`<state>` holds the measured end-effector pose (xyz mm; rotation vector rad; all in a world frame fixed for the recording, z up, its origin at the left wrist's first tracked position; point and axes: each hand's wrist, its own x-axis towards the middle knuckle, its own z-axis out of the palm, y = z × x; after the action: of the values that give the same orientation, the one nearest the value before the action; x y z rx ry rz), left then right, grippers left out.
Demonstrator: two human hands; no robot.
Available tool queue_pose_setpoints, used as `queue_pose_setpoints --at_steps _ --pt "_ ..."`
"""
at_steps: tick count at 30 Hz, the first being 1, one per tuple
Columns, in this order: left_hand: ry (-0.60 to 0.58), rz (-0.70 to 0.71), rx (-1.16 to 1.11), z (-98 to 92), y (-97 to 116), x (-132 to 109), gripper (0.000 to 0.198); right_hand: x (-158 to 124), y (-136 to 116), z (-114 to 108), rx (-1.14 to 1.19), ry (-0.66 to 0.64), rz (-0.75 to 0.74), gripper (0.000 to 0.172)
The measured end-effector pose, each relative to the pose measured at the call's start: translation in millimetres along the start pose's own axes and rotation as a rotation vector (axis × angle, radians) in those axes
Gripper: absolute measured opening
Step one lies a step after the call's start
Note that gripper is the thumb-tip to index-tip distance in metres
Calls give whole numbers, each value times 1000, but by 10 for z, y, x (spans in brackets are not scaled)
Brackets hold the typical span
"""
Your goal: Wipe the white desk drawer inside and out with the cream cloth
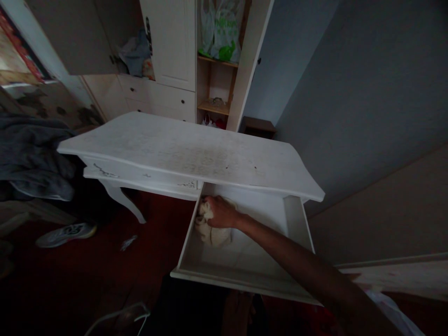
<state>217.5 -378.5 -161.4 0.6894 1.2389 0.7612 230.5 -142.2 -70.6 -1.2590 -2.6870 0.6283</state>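
Note:
My right hand (222, 212) reaches into the pulled-out drawer (245, 276) of a white desk (168, 140). Its fingers are closed on a crumpled cream cloth (217, 236), which lies bunched against the drawer's left wall. The cloth touches the drawer bottom, and part of it is hidden under my hand. Below the drawer's front edge, in deep shadow, shows what looks like my left hand (240, 308). Its fingers are too dark to make out, and I cannot see anything held there.
Behind the desk stands a white wardrobe (175, 46) with open doors, holding plastic bags (226, 30) and clothes (136, 53). Grey fabric (31, 149) is heaped at the left. A shoe (66, 234) and a scrap of clear plastic (128, 242) lie on the red floor. A wall rises at the right.

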Motion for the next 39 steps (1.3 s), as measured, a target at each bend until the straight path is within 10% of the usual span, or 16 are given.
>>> queue_pose_setpoints --at_steps 11,23,39 --pt "69 56 -93 27 -63 10 34 -566 -227 303 272 -182 -8 93" --pt "98 72 -140 81 -78 56 50 -627 -126 136 173 -322 -388 47" --pt "158 129 20 31 -13 58 63 -2253 739 -155 -321 -211 -132 60"
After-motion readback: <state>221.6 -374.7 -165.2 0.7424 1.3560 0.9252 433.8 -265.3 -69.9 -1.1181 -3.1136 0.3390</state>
